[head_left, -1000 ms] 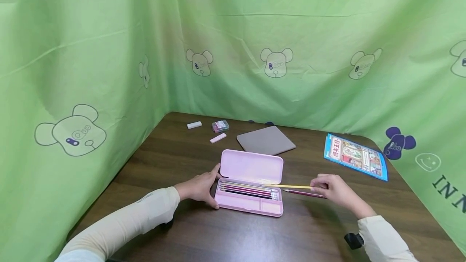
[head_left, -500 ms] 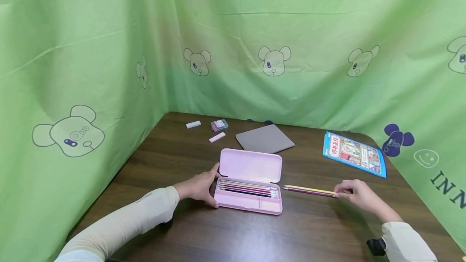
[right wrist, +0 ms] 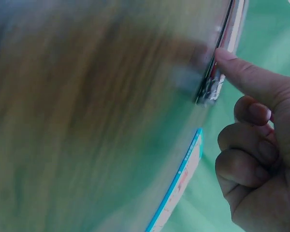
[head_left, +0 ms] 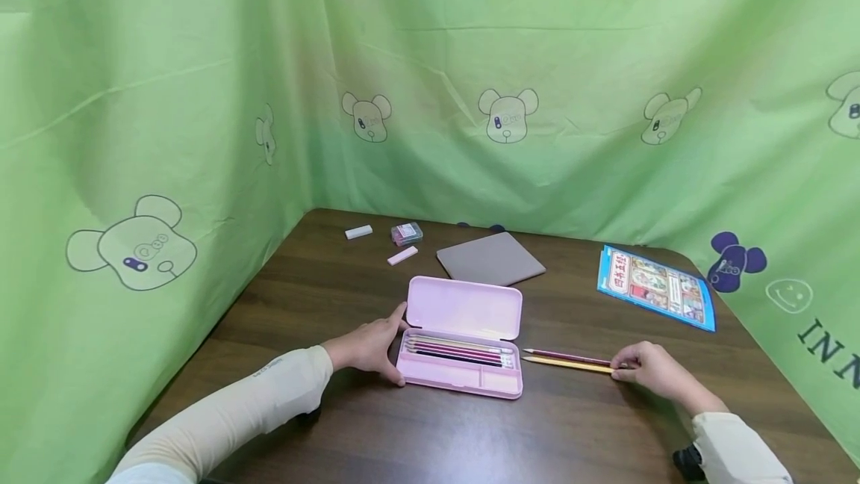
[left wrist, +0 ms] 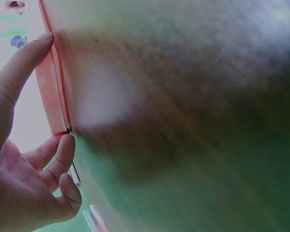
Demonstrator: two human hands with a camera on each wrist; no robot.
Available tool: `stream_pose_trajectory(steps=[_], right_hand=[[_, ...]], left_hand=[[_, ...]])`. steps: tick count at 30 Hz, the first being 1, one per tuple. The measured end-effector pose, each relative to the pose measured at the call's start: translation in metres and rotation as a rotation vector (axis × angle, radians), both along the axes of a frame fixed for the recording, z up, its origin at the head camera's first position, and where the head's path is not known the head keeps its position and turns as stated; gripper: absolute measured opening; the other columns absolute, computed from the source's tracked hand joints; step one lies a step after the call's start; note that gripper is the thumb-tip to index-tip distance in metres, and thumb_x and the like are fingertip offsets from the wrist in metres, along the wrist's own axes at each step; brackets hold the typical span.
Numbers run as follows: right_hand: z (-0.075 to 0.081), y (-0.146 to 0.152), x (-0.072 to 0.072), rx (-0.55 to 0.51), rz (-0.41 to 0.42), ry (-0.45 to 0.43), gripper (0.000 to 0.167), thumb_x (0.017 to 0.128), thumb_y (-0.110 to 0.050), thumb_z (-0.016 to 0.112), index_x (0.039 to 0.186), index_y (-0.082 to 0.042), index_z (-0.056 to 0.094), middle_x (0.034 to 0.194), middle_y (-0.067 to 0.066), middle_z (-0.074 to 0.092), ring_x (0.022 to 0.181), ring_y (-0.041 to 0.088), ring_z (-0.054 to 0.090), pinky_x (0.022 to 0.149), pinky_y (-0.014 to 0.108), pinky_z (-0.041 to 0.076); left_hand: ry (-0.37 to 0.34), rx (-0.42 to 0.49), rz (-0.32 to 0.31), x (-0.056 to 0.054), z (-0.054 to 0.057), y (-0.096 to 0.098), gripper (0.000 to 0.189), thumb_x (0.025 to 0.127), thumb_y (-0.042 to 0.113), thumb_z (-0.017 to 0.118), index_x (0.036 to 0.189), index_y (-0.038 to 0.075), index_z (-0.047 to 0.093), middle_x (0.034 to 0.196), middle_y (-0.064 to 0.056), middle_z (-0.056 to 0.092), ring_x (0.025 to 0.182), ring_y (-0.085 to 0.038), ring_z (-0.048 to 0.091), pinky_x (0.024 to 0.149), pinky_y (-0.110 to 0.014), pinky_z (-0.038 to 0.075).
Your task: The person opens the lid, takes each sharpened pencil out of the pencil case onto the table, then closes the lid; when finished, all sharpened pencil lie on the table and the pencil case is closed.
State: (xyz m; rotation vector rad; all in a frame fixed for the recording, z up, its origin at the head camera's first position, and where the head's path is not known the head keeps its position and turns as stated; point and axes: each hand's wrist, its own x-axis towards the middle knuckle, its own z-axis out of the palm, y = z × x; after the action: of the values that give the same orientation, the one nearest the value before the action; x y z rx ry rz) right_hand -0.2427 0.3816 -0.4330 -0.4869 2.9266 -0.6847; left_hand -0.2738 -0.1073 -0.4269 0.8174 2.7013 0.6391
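Observation:
A pink pencil case [head_left: 463, 388] lies open on the table, its lid tipped back and several pencils [head_left: 453, 349] side by side in its long compartment. My left hand [head_left: 368, 347] holds the case's left end, thumb at the front corner and fingers at the hinge corner. To the right of the case, my right hand [head_left: 655, 373] pinches the rear end of a yellow pencil [head_left: 567, 364] with thumb and forefinger. Just behind it, almost parallel, a dark red pencil [head_left: 564, 355] lies on the table. In the right wrist view, the thumb [right wrist: 246, 75] touches the pencil ends.
A grey flat notebook [head_left: 492, 260] lies behind the case. A blue-edged picture booklet [head_left: 657, 286] is at the back right. Two erasers, one white [head_left: 358, 231] and one pink [head_left: 402, 255], lie back left near a small clear box [head_left: 406, 234]. Green curtains surround the wooden table [head_left: 322, 282].
My right hand has drawn the yellow pencil rightward from over the case, then toward me, down beside the dark red pencil. My left hand has stayed at the case.

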Motion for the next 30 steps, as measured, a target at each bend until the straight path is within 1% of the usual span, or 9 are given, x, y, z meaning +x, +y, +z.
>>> stream_pose_trajectory(steps=[5,11,15,19,25,30], right_hand=[[-0.002,-0.005,0.002,0.006,-0.044,0.006,0.006,0.077,-0.014,0.072,0.081,-0.011,0.070,0.062,-0.005,0.046,0.056,0.001,0.034,0.051,0.022,0.031],[0.006,-0.014,0.002,-0.037,-0.060,0.027,0.008,0.078,-0.015,0.072,0.083,-0.009,0.070,0.059,-0.006,0.041,0.053,0.001,0.032,0.049,0.022,0.030],[0.011,-0.023,0.000,-0.053,-0.030,0.043,0.010,0.079,-0.016,0.071,0.085,-0.008,0.070,0.059,-0.007,0.038,0.053,0.001,0.031,0.049,0.022,0.030],[0.016,-0.037,-0.001,-0.075,0.018,0.047,0.012,0.080,-0.016,0.070,0.087,-0.007,0.070,0.058,-0.008,0.034,0.052,0.000,0.029,0.048,0.021,0.030],[0.019,-0.060,-0.005,-0.101,0.106,0.112,0.010,0.079,-0.015,0.072,0.085,-0.007,0.070,0.057,-0.011,0.032,0.052,-0.002,0.027,0.048,0.019,0.029],[0.021,-0.078,-0.010,-0.103,0.142,0.105,0.012,0.078,-0.016,0.072,0.087,-0.008,0.070,0.057,-0.011,0.033,0.053,-0.002,0.029,0.049,0.019,0.029]], left_hand=[[0.003,0.001,-0.005,0.001,-0.002,0.001,0.127,0.060,0.044,0.084,0.146,-0.001,0.003,0.133,-0.004,0.051,0.124,-0.023,0.046,0.103,-0.044,0.034],[0.006,0.003,-0.006,0.000,-0.002,0.002,0.127,0.059,0.043,0.084,0.146,-0.001,0.003,0.133,-0.003,0.051,0.124,-0.023,0.046,0.103,-0.044,0.034],[0.008,0.010,-0.006,-0.001,-0.003,0.002,0.126,0.059,0.043,0.084,0.145,-0.003,0.004,0.132,-0.004,0.051,0.123,-0.024,0.046,0.103,-0.044,0.034],[0.010,0.012,-0.005,-0.001,-0.002,0.003,0.127,0.059,0.042,0.085,0.145,-0.003,0.004,0.133,-0.004,0.051,0.124,-0.024,0.046,0.103,-0.046,0.034],[0.004,0.002,0.009,0.000,-0.001,0.002,0.127,0.059,0.043,0.084,0.146,-0.002,0.003,0.134,-0.004,0.051,0.125,-0.025,0.045,0.103,-0.047,0.033],[-0.001,0.004,0.011,0.001,-0.001,0.001,0.127,0.059,0.043,0.085,0.146,-0.002,0.003,0.134,-0.004,0.051,0.125,-0.025,0.045,0.103,-0.047,0.033]])
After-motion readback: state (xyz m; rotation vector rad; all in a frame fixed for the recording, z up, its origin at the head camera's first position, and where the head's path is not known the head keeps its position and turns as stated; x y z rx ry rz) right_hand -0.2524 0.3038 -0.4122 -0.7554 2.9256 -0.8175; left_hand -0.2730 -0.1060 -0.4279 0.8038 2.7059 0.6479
